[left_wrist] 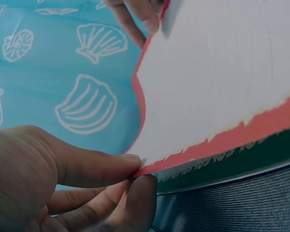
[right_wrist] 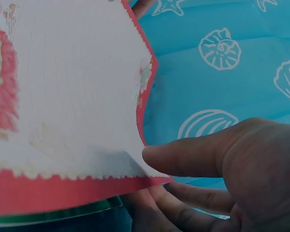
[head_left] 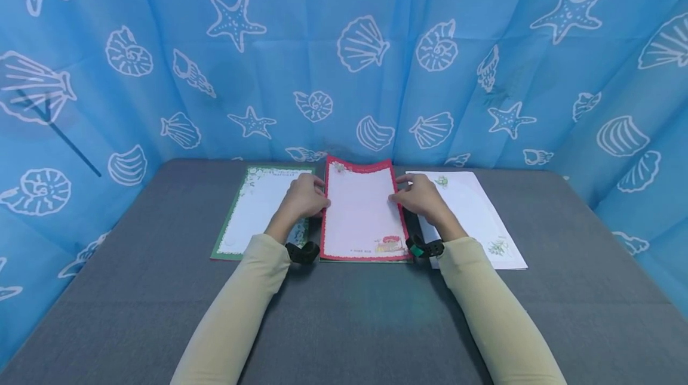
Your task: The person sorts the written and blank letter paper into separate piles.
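Note:
A red-bordered sheet of paper (head_left: 361,212) is in the middle of the table, its far end lifted and curved. My left hand (head_left: 304,197) pinches its left edge between thumb and fingers; the left wrist view shows the thumb (left_wrist: 101,166) on top of the red border. On the right edge, my right hand (head_left: 421,197) pinches likewise, its thumb (right_wrist: 183,157) over the corner in the right wrist view. Beneath the red sheet, a green-bordered sheet (left_wrist: 217,166) peeks out along the side.
Left of the middle lies another green-bordered sheet (head_left: 258,212), partly under my left arm. To the right is a white sheet (head_left: 473,212) with small green prints. A dark grey cloth covers the table (head_left: 355,325). Behind it hangs a blue shell-patterned curtain (head_left: 333,62).

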The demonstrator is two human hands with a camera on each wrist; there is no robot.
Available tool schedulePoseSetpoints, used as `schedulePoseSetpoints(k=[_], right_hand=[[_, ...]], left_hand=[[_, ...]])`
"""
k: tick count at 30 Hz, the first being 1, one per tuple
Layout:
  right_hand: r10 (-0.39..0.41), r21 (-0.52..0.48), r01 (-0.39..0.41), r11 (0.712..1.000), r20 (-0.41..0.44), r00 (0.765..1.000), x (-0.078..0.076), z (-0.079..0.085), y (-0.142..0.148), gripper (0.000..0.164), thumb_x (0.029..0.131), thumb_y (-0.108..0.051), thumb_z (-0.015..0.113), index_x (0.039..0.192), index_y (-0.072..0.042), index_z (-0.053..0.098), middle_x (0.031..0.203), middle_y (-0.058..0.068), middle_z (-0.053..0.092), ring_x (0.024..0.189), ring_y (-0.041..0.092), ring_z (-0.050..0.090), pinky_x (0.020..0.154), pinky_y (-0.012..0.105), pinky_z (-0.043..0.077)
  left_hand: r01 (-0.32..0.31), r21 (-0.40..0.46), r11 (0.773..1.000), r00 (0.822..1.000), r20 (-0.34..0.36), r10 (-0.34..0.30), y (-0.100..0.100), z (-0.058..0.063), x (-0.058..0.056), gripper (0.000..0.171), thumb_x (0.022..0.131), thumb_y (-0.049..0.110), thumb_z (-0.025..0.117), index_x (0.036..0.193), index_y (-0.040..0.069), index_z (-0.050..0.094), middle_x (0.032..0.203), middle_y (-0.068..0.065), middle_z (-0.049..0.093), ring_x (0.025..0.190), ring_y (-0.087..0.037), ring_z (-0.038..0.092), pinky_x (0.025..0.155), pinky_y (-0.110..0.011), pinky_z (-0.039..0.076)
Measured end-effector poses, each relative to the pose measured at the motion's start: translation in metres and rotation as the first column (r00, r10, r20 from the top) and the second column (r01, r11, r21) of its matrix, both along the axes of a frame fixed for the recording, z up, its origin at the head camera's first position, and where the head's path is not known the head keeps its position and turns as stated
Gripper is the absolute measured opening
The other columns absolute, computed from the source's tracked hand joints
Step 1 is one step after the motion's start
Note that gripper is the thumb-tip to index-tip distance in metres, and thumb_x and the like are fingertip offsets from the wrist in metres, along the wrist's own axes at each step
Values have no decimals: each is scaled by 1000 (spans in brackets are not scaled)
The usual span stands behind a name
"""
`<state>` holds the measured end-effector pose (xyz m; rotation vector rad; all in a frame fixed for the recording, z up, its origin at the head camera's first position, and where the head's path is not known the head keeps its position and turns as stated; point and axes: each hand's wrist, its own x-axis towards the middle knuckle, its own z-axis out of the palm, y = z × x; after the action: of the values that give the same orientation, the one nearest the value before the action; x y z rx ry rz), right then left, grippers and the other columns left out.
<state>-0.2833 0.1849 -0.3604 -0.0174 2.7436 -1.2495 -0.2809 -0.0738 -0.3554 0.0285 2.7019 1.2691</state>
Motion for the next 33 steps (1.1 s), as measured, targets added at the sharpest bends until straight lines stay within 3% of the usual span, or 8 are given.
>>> schedulePoseSetpoints(k=[8, 20, 26, 33], right_hand=[[-21, -89, 17, 996, -46, 999, -2, 1, 7, 46, 93, -3, 67, 136, 9, 54, 111, 27, 70, 94, 30, 70, 85, 42, 58], [-60, -118, 58, 991, -15, 998, 1, 18, 28, 42, 95, -9, 68, 130, 10, 57, 116, 29, 67, 85, 25, 67, 87, 45, 57], [-91, -118, 91, 989, 3, 996, 4, 29, 47, 42, 96, -12, 68, 132, 7, 57, 115, 27, 68, 81, 22, 65, 89, 47, 56], [-126, -79, 126, 989, -3, 992, 10, 33, 67, 44, 97, -15, 67, 134, 6, 58, 123, 30, 64, 88, 26, 64, 91, 47, 55]], left_hand=[[-1, 69, 998, 1000, -17, 2, 1, 5, 0, 31, 91, 3, 71, 121, -4, 63, 98, -15, 68, 69, -22, 70, 63, -34, 59], [46, 239, 970, 999, -13, -44, 8, 7, 4, 37, 94, 7, 69, 129, -1, 58, 100, -16, 70, 69, -22, 72, 70, -39, 60], [76, 290, 954, 997, -20, -74, 21, 8, 11, 34, 97, 9, 68, 128, 1, 59, 97, -14, 71, 70, -23, 72, 73, -40, 60], [82, 322, 943, 996, -9, -84, 47, 7, 13, 35, 96, 9, 69, 130, 0, 59, 94, -12, 72, 66, -20, 72, 75, -40, 59]])
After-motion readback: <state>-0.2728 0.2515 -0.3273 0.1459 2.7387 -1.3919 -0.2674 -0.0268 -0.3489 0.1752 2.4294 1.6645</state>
